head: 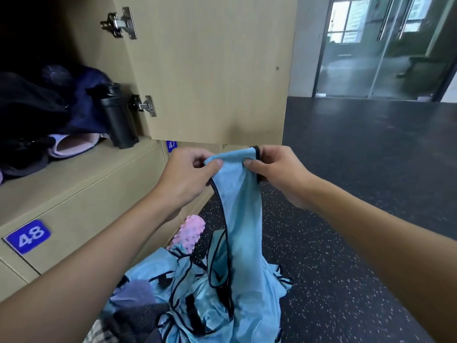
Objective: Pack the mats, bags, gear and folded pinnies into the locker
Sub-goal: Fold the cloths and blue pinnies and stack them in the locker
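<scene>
A light-blue mesh pinny [241,206] with dark trim hangs down from both my hands. My left hand [185,179] and my right hand [274,169] pinch its top strap side by side, below the open locker door [210,70]. Its lower end runs into a heap of more blue pinnies [197,293] on the floor. A pink knobbly foam roller [189,231] lies beside that heap. Inside the open locker [74,169] at the left sit dark bags [37,107], a black bottle [118,115] and pale pink slippers [71,143].
Closed beige lockers numbered 48 [28,236] and 47 [171,145] stand below the open one. Purple and dark grey cloth [138,305] lies at the bottom by the heap. Dark speckled rubber floor [346,268] stretches right toward glass doors [383,50].
</scene>
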Motion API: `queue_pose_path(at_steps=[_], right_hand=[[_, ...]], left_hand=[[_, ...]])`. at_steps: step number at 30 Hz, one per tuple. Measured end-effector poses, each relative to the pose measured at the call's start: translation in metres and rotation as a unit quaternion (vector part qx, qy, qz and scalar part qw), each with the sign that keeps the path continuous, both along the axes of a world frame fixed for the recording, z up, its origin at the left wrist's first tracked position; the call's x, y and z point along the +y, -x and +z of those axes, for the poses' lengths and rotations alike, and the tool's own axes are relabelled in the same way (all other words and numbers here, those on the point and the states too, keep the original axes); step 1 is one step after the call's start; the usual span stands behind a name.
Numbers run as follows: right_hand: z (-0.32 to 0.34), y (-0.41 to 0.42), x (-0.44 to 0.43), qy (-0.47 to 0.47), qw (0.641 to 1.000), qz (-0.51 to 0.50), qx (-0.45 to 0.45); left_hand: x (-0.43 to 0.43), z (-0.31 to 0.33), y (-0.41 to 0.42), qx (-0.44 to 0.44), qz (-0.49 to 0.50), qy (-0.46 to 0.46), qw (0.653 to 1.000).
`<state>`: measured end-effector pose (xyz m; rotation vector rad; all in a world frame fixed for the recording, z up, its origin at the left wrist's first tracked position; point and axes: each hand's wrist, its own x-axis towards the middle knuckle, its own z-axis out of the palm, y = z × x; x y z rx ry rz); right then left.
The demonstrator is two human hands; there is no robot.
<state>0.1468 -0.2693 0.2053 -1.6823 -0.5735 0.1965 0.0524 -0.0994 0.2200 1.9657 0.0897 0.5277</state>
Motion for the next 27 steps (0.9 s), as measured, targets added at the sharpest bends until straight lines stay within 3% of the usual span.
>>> queue_pose_path(at_steps=[11, 19, 27], right_hand=[[0.020, 0.021, 0.026, -0.001, 0.999, -0.005, -0.041], [0.018, 0.052, 0.062, -0.013, 0.998, 0.026, -0.064], [0.003, 0.062, 0.049, -0.004, 0.996, 0.005, -0.084]], left_hand=[[0.023, 0.016, -0.009, -0.084, 0.051, 0.112, 0.989], [0.055, 0.016, 0.028, 0.005, 0.000, -0.018, 1.000], [0.052, 0.011, 0.049, 0.018, -0.007, 0.058, 0.998]])
